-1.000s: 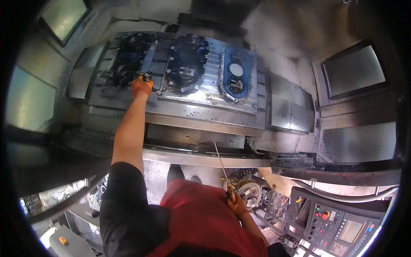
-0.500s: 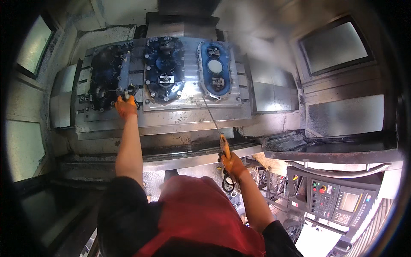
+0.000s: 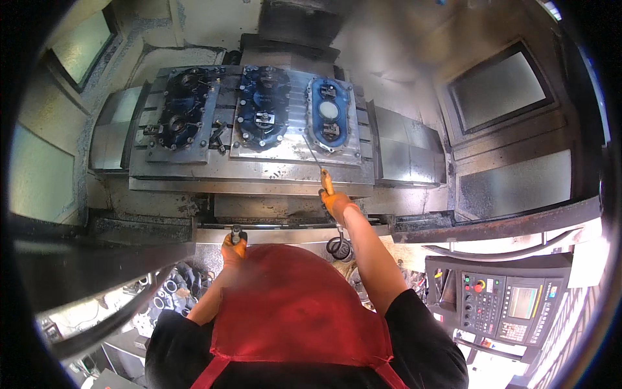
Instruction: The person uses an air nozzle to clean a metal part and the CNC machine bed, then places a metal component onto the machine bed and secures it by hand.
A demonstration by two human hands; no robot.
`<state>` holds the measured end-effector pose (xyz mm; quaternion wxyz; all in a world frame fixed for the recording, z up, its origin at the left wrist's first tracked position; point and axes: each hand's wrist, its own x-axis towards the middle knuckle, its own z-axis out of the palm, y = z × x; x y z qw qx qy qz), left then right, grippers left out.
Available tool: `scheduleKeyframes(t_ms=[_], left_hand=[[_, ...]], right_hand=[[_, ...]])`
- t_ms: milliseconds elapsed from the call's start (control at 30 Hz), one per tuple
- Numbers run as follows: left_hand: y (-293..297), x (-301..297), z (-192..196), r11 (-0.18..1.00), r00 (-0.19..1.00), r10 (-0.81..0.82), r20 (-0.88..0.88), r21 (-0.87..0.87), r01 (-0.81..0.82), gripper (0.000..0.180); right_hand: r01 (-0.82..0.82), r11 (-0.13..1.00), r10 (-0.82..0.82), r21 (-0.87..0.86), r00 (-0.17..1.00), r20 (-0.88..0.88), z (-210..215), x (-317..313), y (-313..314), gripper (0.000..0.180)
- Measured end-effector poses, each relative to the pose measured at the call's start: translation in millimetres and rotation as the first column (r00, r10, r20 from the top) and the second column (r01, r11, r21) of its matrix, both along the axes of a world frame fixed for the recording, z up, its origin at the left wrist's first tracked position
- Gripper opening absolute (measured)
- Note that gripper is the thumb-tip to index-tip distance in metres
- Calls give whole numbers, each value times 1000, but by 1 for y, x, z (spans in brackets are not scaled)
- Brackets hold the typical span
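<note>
My right hand (image 3: 336,203), in an orange glove, is wrapped round an air blow gun (image 3: 326,181). Its long thin nozzle reaches forward to the near edge of a blue-faced oval cover (image 3: 318,123) clamped on a plate. Below that hand hangs a coiled dark hose (image 3: 339,247). Close to my body, my left hand (image 3: 232,251), also gloved, is closed round a short dark metal piece (image 3: 237,232) with a round end; its kind is unclear. A dark cover (image 3: 262,104) lies clamped in the middle, and another dark casting (image 3: 184,107) sits on the left plate.
The metal machine table (image 3: 194,178) carries the fixtures, with a small clamp part (image 3: 221,137) between two of them. A metal sill (image 3: 291,235) runs before me. At right stands a control panel (image 3: 505,308); dark castings (image 3: 172,292) lie lower left.
My left hand has drawn back from the left fixture toward my body, with the short metal piece in it. My right hand has moved forward with the blow gun. The view has shifted.
</note>
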<state>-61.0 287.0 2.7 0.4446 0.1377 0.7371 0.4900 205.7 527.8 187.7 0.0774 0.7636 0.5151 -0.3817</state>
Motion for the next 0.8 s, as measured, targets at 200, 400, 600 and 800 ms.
scheduleKeyframes(t_ms=[200,400,600,800], left_hand=[[-62,-13,15,991,994,97,50,91,-101,20],[-120,3,40,952,960,266,86,134,-276,21],[-183,32,26,876,825,383,416,119,-467,19],[-203,41,43,878,851,-235,470,479,-22,27]], right_hand=[[-72,997,71,-28,997,-8,-5,-1,17,64],[-87,996,87,15,996,10,-32,5,33,56],[-156,982,167,111,980,-106,-43,15,42,55],[-127,990,137,66,972,-192,-38,30,26,62]])
